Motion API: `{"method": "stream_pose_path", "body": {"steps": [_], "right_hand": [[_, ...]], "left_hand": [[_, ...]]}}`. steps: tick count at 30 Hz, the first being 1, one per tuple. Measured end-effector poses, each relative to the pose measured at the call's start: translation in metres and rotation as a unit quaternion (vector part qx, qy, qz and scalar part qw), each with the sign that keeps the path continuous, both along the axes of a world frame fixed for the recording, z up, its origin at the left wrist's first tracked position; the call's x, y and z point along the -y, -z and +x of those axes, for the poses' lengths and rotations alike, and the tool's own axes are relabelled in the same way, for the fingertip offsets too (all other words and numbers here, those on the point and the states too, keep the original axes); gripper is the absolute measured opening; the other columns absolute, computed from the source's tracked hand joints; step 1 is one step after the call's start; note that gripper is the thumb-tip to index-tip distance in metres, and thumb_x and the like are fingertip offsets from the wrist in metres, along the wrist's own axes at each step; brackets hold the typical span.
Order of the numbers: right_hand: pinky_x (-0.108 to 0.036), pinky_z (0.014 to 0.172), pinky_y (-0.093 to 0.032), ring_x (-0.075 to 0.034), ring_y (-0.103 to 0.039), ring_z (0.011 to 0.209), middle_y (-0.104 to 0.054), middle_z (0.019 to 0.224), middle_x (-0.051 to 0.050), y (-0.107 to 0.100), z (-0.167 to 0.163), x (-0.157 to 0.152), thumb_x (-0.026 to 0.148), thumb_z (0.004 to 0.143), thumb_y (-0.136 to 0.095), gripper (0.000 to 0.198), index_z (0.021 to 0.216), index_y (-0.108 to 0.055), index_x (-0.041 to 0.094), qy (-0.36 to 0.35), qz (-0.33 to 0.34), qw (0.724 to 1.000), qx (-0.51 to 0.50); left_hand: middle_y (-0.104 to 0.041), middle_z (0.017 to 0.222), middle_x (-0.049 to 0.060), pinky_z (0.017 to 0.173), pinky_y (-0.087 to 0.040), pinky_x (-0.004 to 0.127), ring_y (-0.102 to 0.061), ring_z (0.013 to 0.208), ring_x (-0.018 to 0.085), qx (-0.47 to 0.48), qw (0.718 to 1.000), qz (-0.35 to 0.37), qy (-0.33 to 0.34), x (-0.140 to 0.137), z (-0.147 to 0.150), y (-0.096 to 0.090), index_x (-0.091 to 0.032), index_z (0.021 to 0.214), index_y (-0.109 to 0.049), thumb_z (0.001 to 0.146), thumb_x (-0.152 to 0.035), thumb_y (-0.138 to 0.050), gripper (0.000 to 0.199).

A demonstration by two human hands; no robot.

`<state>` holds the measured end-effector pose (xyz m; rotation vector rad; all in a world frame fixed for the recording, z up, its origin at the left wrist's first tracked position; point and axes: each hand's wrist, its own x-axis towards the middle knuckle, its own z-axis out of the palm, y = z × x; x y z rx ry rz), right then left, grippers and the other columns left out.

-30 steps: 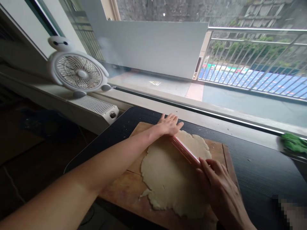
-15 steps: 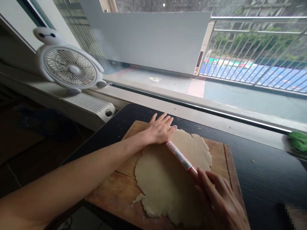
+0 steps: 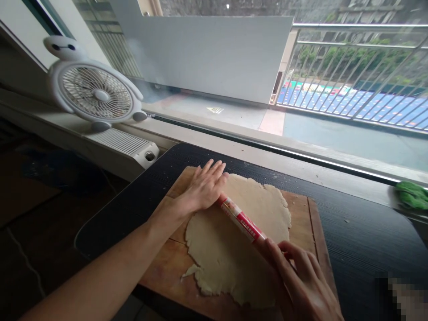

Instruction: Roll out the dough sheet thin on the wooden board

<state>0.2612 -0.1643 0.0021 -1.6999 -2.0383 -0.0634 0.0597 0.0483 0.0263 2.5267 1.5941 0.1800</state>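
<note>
A rolling pin (image 3: 246, 224) in a red and white printed wrapper lies slantwise across a wide, thin sheet of dough (image 3: 214, 254). My left hand (image 3: 207, 186) rests over the pin's far end, palm down, its fingers stretched out past the dough's edge. Around the near end, my right hand (image 3: 302, 274) is curled, hiding that end of the pin. The dough has a ragged edge, with a small torn flap at its left. Under it is a wooden board (image 3: 299, 218).
The board sits on a black table (image 3: 354, 232) with crumbs near the window. A white fan (image 3: 100, 93) stands on the sill at left, above a radiator (image 3: 125, 145). A green cloth-like bundle (image 3: 411, 195) lies at the right. Something pixelated (image 3: 409, 296) is at the lower right.
The rolling pin has turned, so the red part of its wrapper now faces up. Both hands have shifted a little to the left with it.
</note>
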Motion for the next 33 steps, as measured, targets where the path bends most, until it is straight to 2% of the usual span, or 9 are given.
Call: {"method": "stream_pose_path", "body": {"steps": [8,11,15,19,21,24,28,30,33], "right_hand": [[-0.037,0.078,-0.050,-0.024,-0.052,0.099,-0.054,0.114,-0.010,-0.005,0.013,-0.001,0.033,0.090,-0.044,0.043,0.132,-0.044,0.023,0.089,-0.023,0.996,0.012],[-0.037,0.080,-0.049,-0.023,-0.051,0.098,-0.054,0.114,-0.010,-0.008,0.005,0.005,0.028,0.089,-0.045,0.044,0.133,-0.043,0.022,0.075,-0.012,0.997,0.024],[-0.035,0.078,-0.048,-0.020,-0.052,0.092,-0.055,0.111,-0.009,-0.003,-0.013,0.014,0.019,0.089,-0.042,0.047,0.136,-0.040,0.024,0.015,-0.012,0.999,0.027],[-0.032,0.075,-0.049,-0.020,-0.053,0.091,-0.055,0.111,-0.009,0.003,-0.021,0.016,0.018,0.089,-0.038,0.047,0.136,-0.039,0.023,-0.028,-0.002,1.000,0.012],[-0.033,0.075,-0.049,-0.020,-0.054,0.092,-0.056,0.111,-0.009,0.002,-0.019,0.014,0.021,0.090,-0.040,0.046,0.135,-0.040,0.022,-0.019,-0.002,1.000,0.008],[-0.034,0.075,-0.050,-0.022,-0.054,0.093,-0.057,0.110,-0.009,-0.006,-0.014,0.010,0.026,0.089,-0.043,0.044,0.133,-0.042,0.020,0.026,-0.013,0.999,0.015],[-0.036,0.077,-0.050,-0.023,-0.054,0.094,-0.058,0.109,-0.010,-0.014,-0.017,0.010,0.026,0.089,-0.045,0.043,0.131,-0.043,0.018,0.061,-0.019,0.998,0.019],[-0.036,0.077,-0.050,-0.022,-0.053,0.093,-0.058,0.109,-0.010,-0.012,-0.025,0.014,0.022,0.089,-0.045,0.045,0.133,-0.041,0.020,0.051,-0.016,0.999,0.009],[-0.035,0.079,-0.049,-0.021,-0.052,0.095,-0.054,0.116,-0.009,-0.007,-0.036,0.022,0.014,0.089,-0.041,0.048,0.135,-0.040,0.024,0.009,-0.009,1.000,-0.023]], "left_hand": [[-0.030,0.147,0.005,0.108,-0.010,0.056,-0.015,0.138,0.024,-0.048,0.997,-0.028,0.061,-0.052,0.094,-0.005,-0.021,0.137,-0.035,0.089,-0.055,-0.010,0.064],[-0.033,0.146,0.004,0.108,-0.010,0.056,-0.017,0.137,0.025,-0.038,0.998,-0.008,0.047,-0.040,0.075,-0.003,-0.022,0.137,-0.036,0.090,-0.054,-0.012,0.062],[-0.033,0.146,0.005,0.110,-0.014,0.051,-0.016,0.138,0.024,0.000,0.999,0.050,-0.006,-0.001,0.002,0.008,-0.018,0.138,-0.035,0.092,-0.045,-0.016,0.057],[-0.031,0.147,0.004,0.110,-0.021,0.042,-0.020,0.137,0.021,-0.009,1.000,0.012,-0.008,0.017,-0.040,0.011,-0.019,0.136,-0.038,0.091,-0.032,-0.019,0.051],[-0.033,0.146,0.004,0.109,-0.020,0.045,-0.020,0.137,0.022,-0.040,0.999,0.012,0.002,0.007,-0.029,0.007,-0.020,0.134,-0.041,0.089,-0.027,-0.025,0.049],[-0.037,0.144,0.006,0.109,-0.017,0.050,-0.018,0.137,0.024,-0.067,0.997,0.036,0.017,-0.019,0.020,-0.001,-0.020,0.129,-0.047,0.083,-0.020,-0.032,0.048],[-0.038,0.143,0.005,0.112,-0.015,0.039,-0.017,0.137,0.018,-0.035,0.991,0.074,0.106,-0.036,0.074,-0.010,-0.017,0.131,-0.044,0.080,-0.014,-0.036,0.052],[-0.037,0.144,0.005,0.111,-0.019,0.031,-0.023,0.136,0.015,-0.021,0.988,0.065,0.139,-0.031,0.068,-0.010,-0.015,0.136,-0.038,0.082,-0.016,-0.034,0.053],[-0.036,0.144,0.006,0.112,-0.016,0.034,-0.026,0.135,0.017,-0.015,0.993,0.041,0.111,-0.009,0.019,-0.004,-0.015,0.139,-0.033,0.090,-0.030,-0.025,0.052]]}}
